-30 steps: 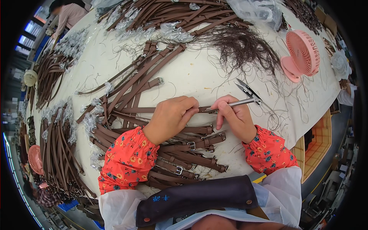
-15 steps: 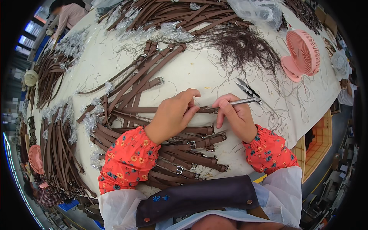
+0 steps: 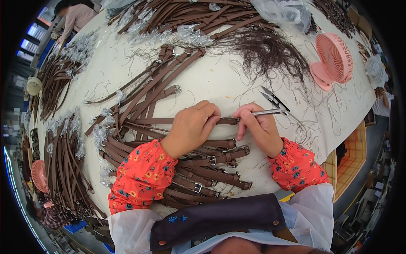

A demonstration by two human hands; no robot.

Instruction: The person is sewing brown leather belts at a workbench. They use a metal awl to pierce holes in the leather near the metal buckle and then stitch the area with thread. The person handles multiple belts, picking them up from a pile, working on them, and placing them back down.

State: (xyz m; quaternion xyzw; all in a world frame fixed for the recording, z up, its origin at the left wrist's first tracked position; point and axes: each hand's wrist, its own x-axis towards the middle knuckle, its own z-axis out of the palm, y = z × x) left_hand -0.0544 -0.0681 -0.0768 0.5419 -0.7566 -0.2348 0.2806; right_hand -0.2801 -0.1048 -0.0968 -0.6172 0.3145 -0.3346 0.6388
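My left hand (image 3: 192,125) is closed, thumb against curled fingers, over a narrow brown leather strap (image 3: 158,121) that runs rightward under it. The strap's buckle end (image 3: 230,121) comes out between my two hands. In my right hand (image 3: 257,125) is a slim silver metal rod-like tool (image 3: 268,112), pinched between thumb and fingers, its left tip pointing toward the strap; its exact kind cannot be made out. Just beyond that hand lie black-handled thread snips (image 3: 274,100). Below my hands spreads a pile of brown buckled straps (image 3: 203,173), some wrapped in clear plastic at their left ends.
A pink fan (image 3: 332,59) stands at the far right of the cream-covered table (image 3: 220,80). Dark loose threads (image 3: 270,51) lie beyond my hands. More strap bundles (image 3: 65,165) fill the left and far sides. At the upper left, a person (image 3: 78,19) leans by the table.
My left thumb and fingers have closed together over the strap. The silver tool has turned slightly in my right hand, and its left tip shows more.
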